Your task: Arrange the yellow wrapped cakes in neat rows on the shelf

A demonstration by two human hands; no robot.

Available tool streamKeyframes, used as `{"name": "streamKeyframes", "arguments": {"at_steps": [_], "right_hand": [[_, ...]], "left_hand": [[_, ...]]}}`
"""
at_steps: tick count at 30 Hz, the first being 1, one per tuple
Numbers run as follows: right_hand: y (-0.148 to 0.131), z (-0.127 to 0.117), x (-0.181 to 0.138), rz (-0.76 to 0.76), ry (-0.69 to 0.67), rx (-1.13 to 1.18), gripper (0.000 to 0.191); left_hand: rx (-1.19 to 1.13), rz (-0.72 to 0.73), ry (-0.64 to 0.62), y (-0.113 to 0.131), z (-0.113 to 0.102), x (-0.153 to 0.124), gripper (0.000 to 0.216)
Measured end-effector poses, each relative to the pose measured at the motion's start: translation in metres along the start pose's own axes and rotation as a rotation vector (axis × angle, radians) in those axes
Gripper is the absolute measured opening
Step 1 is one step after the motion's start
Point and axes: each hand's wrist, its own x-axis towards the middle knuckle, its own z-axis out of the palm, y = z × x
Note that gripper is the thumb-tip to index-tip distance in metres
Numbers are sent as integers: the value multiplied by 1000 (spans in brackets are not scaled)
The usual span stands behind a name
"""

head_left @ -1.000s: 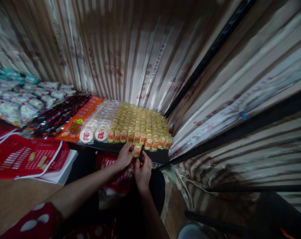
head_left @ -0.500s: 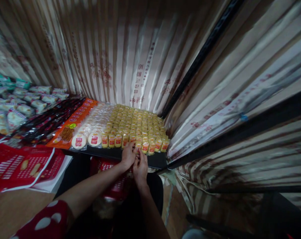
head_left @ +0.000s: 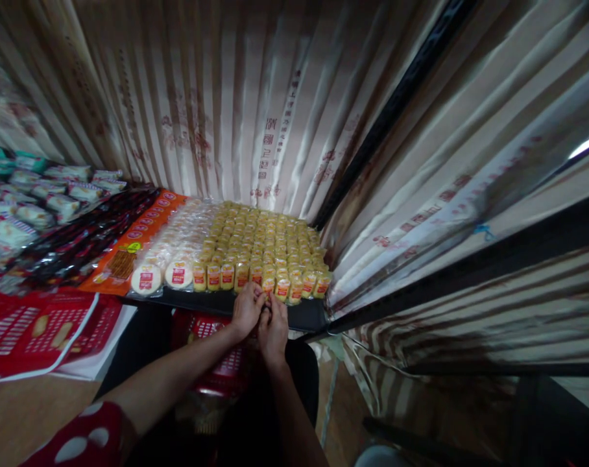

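Note:
My left hand (head_left: pixel 248 311) and my right hand (head_left: pixel 274 331) meet at the front edge of a black shelf (head_left: pixel 202 299). Both have their fingers closed in a pinch, with the fingertips nearly touching. Something small and reddish may be between them, too small to make out. Just behind the fingertips stand rows of small yellow wrapped snacks (head_left: pixel 260 240) with red labels. One wrapped snack (head_left: pixel 268 283) of the front row is right at my fingers; whether I touch its wrapper, I cannot tell.
Left of the yellow rows lie white round wrapped crackers (head_left: pixel 179 275), an orange snack bag (head_left: pixel 124 259), dark shiny packets (head_left: pixel 80 237) and white packets (head_left: pixel 24 230). A red bag (head_left: pixel 51 331) hangs low at the left. Pleated curtains (head_left: pixel 236 117) and black posts (head_left: pixel 396 110) enclose the shelf.
My view has shifted slightly, so the shelf goods on the left sit further left. My left hand has drawn back a little from the front row; both hands stay pinched close together.

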Motion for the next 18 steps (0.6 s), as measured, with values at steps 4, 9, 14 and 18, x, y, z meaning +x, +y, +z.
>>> {"name": "streamKeyframes", "arguments": {"at_steps": [4,9,14,18], "right_hand": [[2,2,1,-3,-12,-68,43],[1,5,5,30,-26,-173,44],[0,7,8,47,-37,-220,44],[0,7,8,51,-44,-220,45]], "left_hand": [[0,2,7,-4,5,5,5],[13,16,21,-11,9,10,5],[28,46,37,-19,15,11,10],[39,65,54,-21,16,9,12]]}}
